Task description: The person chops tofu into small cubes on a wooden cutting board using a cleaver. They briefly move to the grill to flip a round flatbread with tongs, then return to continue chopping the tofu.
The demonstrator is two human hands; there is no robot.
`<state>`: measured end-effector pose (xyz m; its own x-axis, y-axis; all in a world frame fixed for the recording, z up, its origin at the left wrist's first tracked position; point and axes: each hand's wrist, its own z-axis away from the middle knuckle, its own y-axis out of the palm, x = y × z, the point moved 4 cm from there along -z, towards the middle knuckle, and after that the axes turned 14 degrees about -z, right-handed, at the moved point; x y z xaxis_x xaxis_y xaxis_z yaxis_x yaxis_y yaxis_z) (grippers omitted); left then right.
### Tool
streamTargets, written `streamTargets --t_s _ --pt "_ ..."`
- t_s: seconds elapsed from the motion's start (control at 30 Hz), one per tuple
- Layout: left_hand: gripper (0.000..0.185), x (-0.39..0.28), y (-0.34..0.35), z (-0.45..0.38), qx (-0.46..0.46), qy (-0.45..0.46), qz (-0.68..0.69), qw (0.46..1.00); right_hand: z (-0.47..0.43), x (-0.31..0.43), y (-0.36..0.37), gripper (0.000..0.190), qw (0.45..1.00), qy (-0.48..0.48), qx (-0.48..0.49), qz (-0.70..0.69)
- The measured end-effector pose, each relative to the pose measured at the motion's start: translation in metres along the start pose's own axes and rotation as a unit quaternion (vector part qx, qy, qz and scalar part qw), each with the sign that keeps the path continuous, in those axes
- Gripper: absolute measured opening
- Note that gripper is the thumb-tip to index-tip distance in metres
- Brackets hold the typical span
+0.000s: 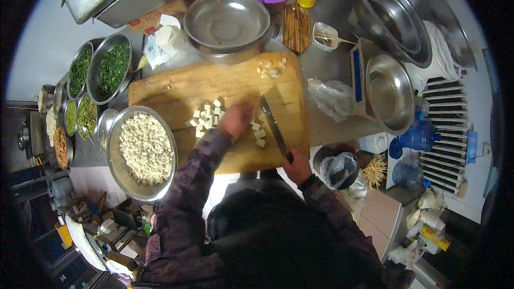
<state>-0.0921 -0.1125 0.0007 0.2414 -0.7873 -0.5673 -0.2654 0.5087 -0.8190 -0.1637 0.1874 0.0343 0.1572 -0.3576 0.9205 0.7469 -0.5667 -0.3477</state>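
Note:
My right hand (298,165) is closed round the handle of a kitchen knife (273,122), whose blade points away from me over the right part of a wooden cutting board (241,160). Left of the blade, my left hand (237,119) is over the board among white cubes that look like tofu; its fingers are blurred and whether they hold anything is hidden. A group of white cubes (205,117) lies left of this hand, and several more cubes (260,133) lie between it and the knife. Peeled garlic cloves (270,69) sit near the board's far right corner.
A steel bowl (173,156) full of small white cubes stands at the board's left edge. Bowls of chopped greens (114,68) are behind it. Stacked steel basins (227,22) touch the far side. Skewers (296,28), a plastic bag (331,98) and a steel bowl (389,94) are rightward.

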Motion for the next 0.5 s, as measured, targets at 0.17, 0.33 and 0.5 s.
streamTargets --t_s 0.17,0.33,0.5 --pt "0.042 -0.019 0.042 0.056 0.044 -0.258 0.165 0.951 -0.004 -0.006 0.007 0.045 0.994 0.086 0.057 -0.017" --pt "0.051 -0.05 0.07 0.084 0.034 -0.282 0.116 0.952 -0.013 0.012 0.013 0.03 0.999 -0.02 0.011 -0.025" --pt "0.051 -0.057 0.059 0.09 -0.094 -0.257 0.208 0.939 -0.014 0.01 0.015 0.038 0.993 0.078 0.086 -0.031"
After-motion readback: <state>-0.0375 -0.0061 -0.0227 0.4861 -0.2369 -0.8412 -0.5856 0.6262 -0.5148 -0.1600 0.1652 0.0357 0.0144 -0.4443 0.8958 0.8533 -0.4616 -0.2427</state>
